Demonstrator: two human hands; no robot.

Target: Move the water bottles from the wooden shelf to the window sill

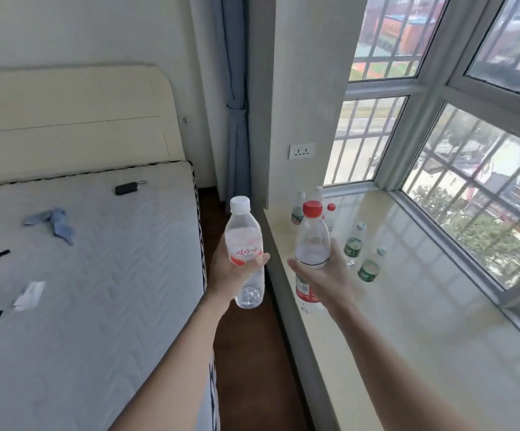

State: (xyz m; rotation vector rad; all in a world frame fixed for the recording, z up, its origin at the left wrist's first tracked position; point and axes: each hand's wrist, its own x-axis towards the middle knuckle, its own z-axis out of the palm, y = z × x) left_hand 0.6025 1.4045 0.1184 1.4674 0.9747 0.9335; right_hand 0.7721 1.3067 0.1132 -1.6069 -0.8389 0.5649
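My left hand (232, 273) grips a clear water bottle with a white cap and a red-and-white label (243, 244), held upright over the floor gap beside the sill's edge. My right hand (324, 276) grips a second clear bottle with a red cap (311, 241), upright above the near left part of the window sill (423, 300). Several small bottles stand on the sill beyond my hands: two with green labels (353, 247) (370, 269) at the right, and others behind the red cap (297, 209). The wooden shelf is out of view.
A bed with a bare quilted mattress (97, 275) fills the left, with a black case (126, 188), blue cloth scraps and paper on it. A narrow strip of dark floor (246, 353) runs between bed and sill. Barred windows (470, 169) bound the sill's back and right.
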